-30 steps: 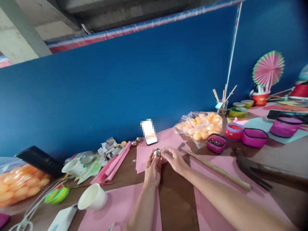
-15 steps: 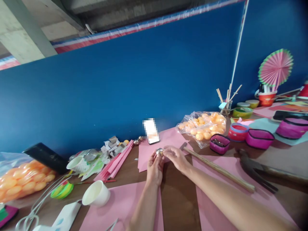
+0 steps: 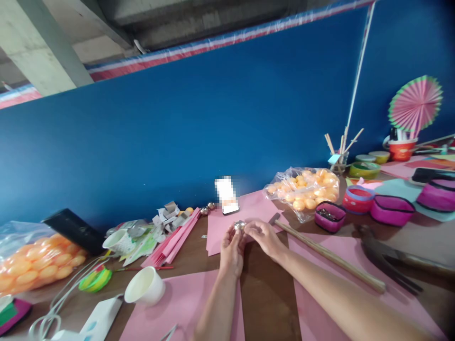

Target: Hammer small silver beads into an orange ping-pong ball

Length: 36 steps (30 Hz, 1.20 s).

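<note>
Ball (image 3: 239, 224): silver and shiny, raised in the fingers above the table (image 3: 268, 293), near the front edge of the back sheet (image 3: 254, 203).
Left hand (image 3: 232, 251): closed on the ball, thumb and fingertips around it, the ball showing at the top.
Right hand (image 3: 266, 238): fingers bent and drawn together at the ball's right side; whether they grip it or only touch it cannot be told.
Phone (image 3: 229, 196): beyond the hands, at the rear of the back sheet, screen blurred.
Metal balls (image 3: 207, 208): two, left of the phone, beside the far end of the pink strips (image 3: 182, 237).
Mallet (image 3: 330, 255): wooden handle slanting over the right sheet (image 3: 320, 289), head near the right hand.
Claw hammer (image 3: 386, 258): right of the mallet, claw toward the viewer.
Purple bin (image 3: 330, 218): holds small dark pieces; the clear bag (image 3: 309, 189) of orange balls lies behind it.
Cup (image 3: 145, 286): white, tilted, by the left sheet (image 3: 185, 303), left of the left forearm.
</note>
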### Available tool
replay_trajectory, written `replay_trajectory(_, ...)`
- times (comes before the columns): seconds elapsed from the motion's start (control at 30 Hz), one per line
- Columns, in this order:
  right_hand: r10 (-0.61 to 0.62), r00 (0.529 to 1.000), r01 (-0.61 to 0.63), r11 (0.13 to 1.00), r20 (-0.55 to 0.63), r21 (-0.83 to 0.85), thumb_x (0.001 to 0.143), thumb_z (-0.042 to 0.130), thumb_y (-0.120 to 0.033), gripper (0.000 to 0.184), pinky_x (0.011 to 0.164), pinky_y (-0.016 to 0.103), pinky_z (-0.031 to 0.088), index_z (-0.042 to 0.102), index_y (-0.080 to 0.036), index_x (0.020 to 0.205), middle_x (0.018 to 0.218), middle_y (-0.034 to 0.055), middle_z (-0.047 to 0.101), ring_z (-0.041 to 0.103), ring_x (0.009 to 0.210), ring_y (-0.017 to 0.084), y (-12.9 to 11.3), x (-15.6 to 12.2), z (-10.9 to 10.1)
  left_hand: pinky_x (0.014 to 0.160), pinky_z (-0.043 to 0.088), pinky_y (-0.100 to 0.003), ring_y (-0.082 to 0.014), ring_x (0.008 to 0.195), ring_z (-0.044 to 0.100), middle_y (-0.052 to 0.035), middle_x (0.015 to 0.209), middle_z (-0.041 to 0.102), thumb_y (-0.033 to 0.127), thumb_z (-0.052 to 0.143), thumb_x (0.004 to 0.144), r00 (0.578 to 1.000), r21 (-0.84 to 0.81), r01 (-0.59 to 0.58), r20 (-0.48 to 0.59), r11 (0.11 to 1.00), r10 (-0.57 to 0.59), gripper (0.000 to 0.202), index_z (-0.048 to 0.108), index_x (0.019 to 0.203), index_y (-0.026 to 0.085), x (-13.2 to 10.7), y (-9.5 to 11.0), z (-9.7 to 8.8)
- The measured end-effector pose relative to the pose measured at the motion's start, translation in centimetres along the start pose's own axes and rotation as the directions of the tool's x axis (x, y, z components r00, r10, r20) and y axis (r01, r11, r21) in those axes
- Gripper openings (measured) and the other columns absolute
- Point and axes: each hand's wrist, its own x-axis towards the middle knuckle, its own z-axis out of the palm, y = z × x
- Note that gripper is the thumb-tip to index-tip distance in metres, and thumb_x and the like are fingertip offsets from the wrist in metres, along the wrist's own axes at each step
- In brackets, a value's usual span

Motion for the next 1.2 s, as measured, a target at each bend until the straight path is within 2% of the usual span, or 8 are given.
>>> replay_trajectory(0.13, -0.018, 1.000, 0.018, 1.000, -0.007, -0.013, 0.073, 0.054, -0.034, 0.020, 0.080, 0.028, 0.043, 0.062, -0.015, 0.073, 0.098, 0.0066, 0.060, 0.056, 0.087, 0.016, -0.09, 0.00, -0.06, 0.084, 0.044, -0.026, -0.0146, 0.091, 0.058, -0.0075, 0.104, 0.061, 0.015, 0.065, 0.068, 1.000, 0.001, 0.000, -0.012, 1.000, 0.000, 0.034, 0.056, 0.100, 0.018, -0.07, 0.03, 0.02)
replay_trajectory(0.37, 0.024, 1.000, -0.024, 0.999, -0.004, -0.039, 0.073, 0.054, -0.033, 0.019, 0.072, 0.026, 0.044, 0.061, -0.015, 0.076, 0.079, 0.0038, 0.062, 0.057, 0.078, 0.016, -0.09, -0.06, -0.03, 0.086, 0.043, -0.025, -0.0144, 0.093, 0.058, -0.0074, 0.101, 0.062, 0.014, 0.065, 0.067, 1.000, -0.008, -0.003, -0.018, 1.000, 0.002, 0.037, 0.056, 0.103, 0.018, 0.01, -0.01, 0.10)
replay_trajectory(1.2, 0.046, 0.999, -0.046, 0.998, 0.001, -0.036, 0.071, 0.057, -0.038, 0.023, 0.073, 0.029, 0.044, 0.061, -0.016, 0.075, 0.076, 0.0040, 0.063, 0.057, 0.081, 0.018, -0.72, -0.17, -0.03, 0.086, 0.043, -0.026, -0.0142, 0.093, 0.059, -0.0079, 0.107, 0.060, 0.013, 0.065, 0.067, 1.000, -0.043, -0.009, 0.008, 0.999, 0.009, 0.039, 0.055, 0.104, 0.018, 0.15, -0.10, -0.09)
